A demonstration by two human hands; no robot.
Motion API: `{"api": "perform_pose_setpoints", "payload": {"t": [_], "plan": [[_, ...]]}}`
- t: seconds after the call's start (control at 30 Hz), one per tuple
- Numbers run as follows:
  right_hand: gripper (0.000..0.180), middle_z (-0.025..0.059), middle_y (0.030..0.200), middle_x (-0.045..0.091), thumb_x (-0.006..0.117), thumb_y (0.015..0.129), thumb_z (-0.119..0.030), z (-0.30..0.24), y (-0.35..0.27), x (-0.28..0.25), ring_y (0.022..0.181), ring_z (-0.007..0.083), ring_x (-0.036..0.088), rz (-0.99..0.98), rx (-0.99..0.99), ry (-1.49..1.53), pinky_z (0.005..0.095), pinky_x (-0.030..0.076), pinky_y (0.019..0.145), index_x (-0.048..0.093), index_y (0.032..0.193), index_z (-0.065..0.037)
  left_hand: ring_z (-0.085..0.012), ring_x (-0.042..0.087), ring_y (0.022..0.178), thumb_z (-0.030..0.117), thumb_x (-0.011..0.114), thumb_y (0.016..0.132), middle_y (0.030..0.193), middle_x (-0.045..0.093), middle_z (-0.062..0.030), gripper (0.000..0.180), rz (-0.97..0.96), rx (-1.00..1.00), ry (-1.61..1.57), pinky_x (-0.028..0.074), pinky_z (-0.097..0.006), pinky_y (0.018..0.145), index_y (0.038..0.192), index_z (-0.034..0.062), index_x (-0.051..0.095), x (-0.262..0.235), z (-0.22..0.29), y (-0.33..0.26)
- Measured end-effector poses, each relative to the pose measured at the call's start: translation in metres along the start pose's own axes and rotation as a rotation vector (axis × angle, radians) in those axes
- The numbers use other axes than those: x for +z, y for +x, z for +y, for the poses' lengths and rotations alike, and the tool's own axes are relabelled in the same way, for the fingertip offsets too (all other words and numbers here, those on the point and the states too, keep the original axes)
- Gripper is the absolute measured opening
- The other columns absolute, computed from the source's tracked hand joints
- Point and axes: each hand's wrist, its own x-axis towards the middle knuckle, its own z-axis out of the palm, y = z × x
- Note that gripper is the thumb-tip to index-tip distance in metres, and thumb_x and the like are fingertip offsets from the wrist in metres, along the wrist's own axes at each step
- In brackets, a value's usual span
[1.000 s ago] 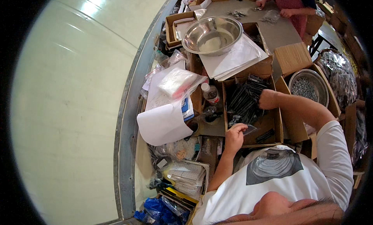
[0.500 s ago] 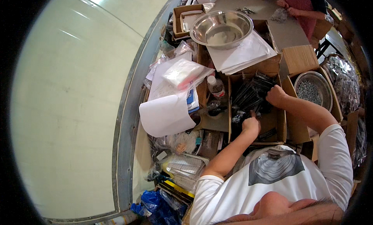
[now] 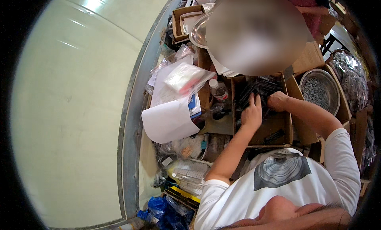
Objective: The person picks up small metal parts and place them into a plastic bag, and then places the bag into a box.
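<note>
A cardboard box (image 3: 289, 128) in front of me holds a pile of thin, dark, elongated pieces (image 3: 254, 89), some seemingly in clear plastic. My left hand (image 3: 251, 114) reaches over the pile with its fingers stretched out, the tips touching the dark pieces. Close by on the right, my right hand (image 3: 278, 101) is curled at the pile's right edge. Its fingertips are hidden, so whatever they grip cannot be made out. A small dark bundle (image 3: 274, 136) lies on the box floor nearer to me.
To the right, a metal bowl of small metal screws or similar parts (image 3: 315, 93) sits in another box. Left of the pile stand a clear bottle (image 3: 218, 89) and curled white paper (image 3: 168, 120). A large blur covers the far table and part of a steel basin (image 3: 198, 31).
My left hand has moved up and forward onto the pile, its fingers now stretched out. My right hand has shifted slightly down and toward the left hand. The far area is now blurred.
</note>
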Motion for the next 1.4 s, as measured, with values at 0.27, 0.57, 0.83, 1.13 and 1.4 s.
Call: {"api": "perform_pose_setpoints", "payload": {"t": [0.27, 0.57, 0.83, 1.13, 1.4], "plan": [[0.023, 0.0101, 0.104, 0.066, 0.062, 0.083, -0.018, 0.008, -0.009, -0.005, 0.094, 0.0257, 0.064, 0.062, 0.144, 0.130, 0.0380, 0.053, 0.073, 0.067, 0.103, -0.008, -0.0318, 0.047, 0.121, 0.040, 0.083, 0.061, 0.143, 0.032, -0.0187, 0.107, -0.259, -0.266, 0.017, 0.049, -0.042, 0.093, 0.141, 0.0035, 0.022, -0.012, -0.031, 0.077], [0.019, 0.0093, 0.089, 0.066, 0.058, 0.088, -0.019, 0.071, -0.017, 0.014, 0.073, 0.0187, 0.063, 0.432, -0.145, 1.662, 0.0301, 0.051, 0.064, 0.062, 0.095, -0.003, -0.0341, 0.061, 0.097, 0.023, 0.072, 0.074, 0.107, 0.062, -0.0167, 0.044, -0.512, 0.110, 0.275, 0.052, -0.046, 0.078, 0.111, 0.0030, 0.059, -0.004, -0.024, 0.006], [0.019, 0.0074, 0.081, 0.063, 0.057, 0.091, -0.019, 0.059, -0.026, 0.024, 0.070, 0.0167, 0.061, 0.694, -0.003, 1.906, 0.0304, 0.051, 0.057, 0.059, 0.094, 0.000, -0.0359, 0.060, 0.094, 0.029, 0.063, 0.081, 0.098, 0.065, -0.0197, 0.032, -0.190, 0.154, -0.191, 0.049, -0.044, 0.078, 0.096, 0.0010, 0.067, -0.013, -0.022, 0.028], [0.027, 0.0148, 0.097, 0.066, 0.053, 0.082, -0.012, 0.013, -0.016, 0.002, 0.093, 0.0287, 0.063, 0.414, 0.251, 0.501, 0.0406, 0.050, 0.079, 0.066, 0.105, -0.010, -0.0339, 0.052, 0.113, 0.047, 0.060, 0.082, 0.134, 0.046, -0.0180, 0.071, -0.485, 0.077, 0.160, 0.046, -0.045, 0.091, 0.141, 0.0178, 0.033, 0.023, -0.006, 0.048], [0.033, 0.0182, 0.107, 0.063, 0.057, 0.078, -0.007, 0.007, 0.021, -0.007, 0.100, 0.0323, 0.060, -0.172, 0.189, 0.429, 0.0441, 0.048, 0.079, 0.065, 0.110, -0.007, -0.0345, 0.057, 0.102, 0.050, 0.060, 0.080, 0.119, 0.058, -0.0159, 0.059, -0.521, 0.558, 0.051, 0.047, -0.043, 0.086, 0.123, 0.0102, 0.056, 0.033, -0.012, 0.012]]}}
